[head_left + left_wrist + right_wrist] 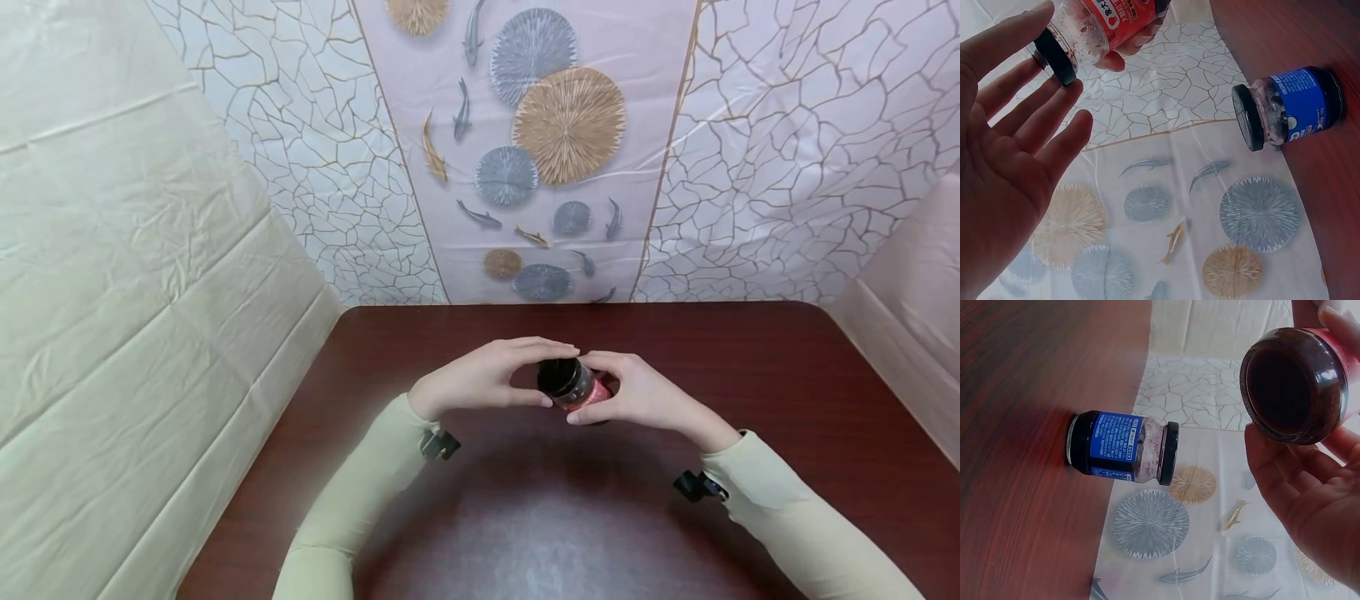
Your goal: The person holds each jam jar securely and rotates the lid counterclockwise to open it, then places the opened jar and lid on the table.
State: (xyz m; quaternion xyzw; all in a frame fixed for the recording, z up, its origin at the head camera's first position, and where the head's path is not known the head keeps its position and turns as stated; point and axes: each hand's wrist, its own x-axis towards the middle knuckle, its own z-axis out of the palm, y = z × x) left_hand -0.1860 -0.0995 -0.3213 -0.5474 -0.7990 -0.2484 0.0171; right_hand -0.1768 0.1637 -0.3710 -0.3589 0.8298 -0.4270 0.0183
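Note:
A glass jar with a red label [592, 394] and a black lid [558, 377] is held tilted above the table, its lid toward the left hand. My right hand [645, 393] grips the jar's body, and its dark base [1282, 387] faces the right wrist camera. Thumb and fingertips of my left hand [487, 377] pinch the black lid at its edge; the left wrist view shows the lid [1055, 57] between them. A second jar, with a blue label [1302, 103] and black lid, stands upright on the table. In the head view this second jar is hidden.
The dark red-brown wooden table [525, 533] lies under both hands. A patterned cloth [525, 100] hangs behind its far edge, with plain pale cloth [150, 333] along the left side and more at the right. Small black mounts [440, 444] sit on both sleeves.

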